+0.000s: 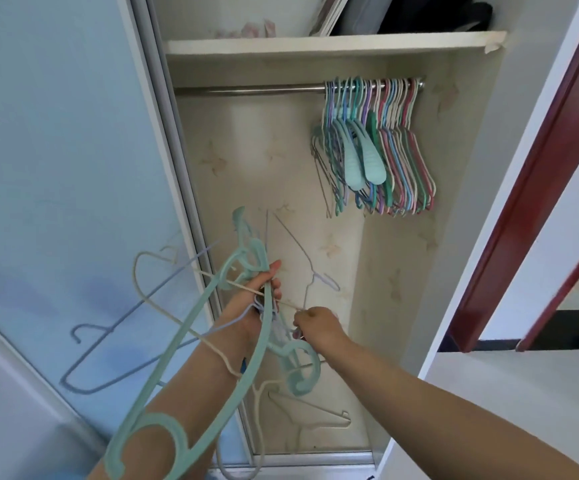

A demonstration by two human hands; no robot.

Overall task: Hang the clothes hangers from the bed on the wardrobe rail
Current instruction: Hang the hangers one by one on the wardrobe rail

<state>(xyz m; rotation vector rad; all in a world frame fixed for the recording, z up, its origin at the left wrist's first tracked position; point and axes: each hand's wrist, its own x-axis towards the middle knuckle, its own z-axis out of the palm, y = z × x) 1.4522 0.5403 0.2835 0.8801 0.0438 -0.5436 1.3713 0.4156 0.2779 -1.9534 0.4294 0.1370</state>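
Head view, lower centre: our left hand (251, 306) grips a tangled hanger bundle (211, 341) w/ the right hand (315, 327) pinching one thin wire hanger (307, 271); hooks look interlocked, so pulling toward the wardrobe rail (246, 90) at upper centre could drag others loose.

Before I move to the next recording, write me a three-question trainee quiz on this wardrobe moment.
1. True or false: the wardrobe rail is bare.
2. Which hand grips the tangled bundle of hangers? A) left hand B) right hand
3. Fill in: the hung hangers are bunched at the rail's ___ end.

Key:
1. False; many hangers already hang on it.
2. A; the right hand's fingers only pinch at one hanger beside the bundle.
3. Right.
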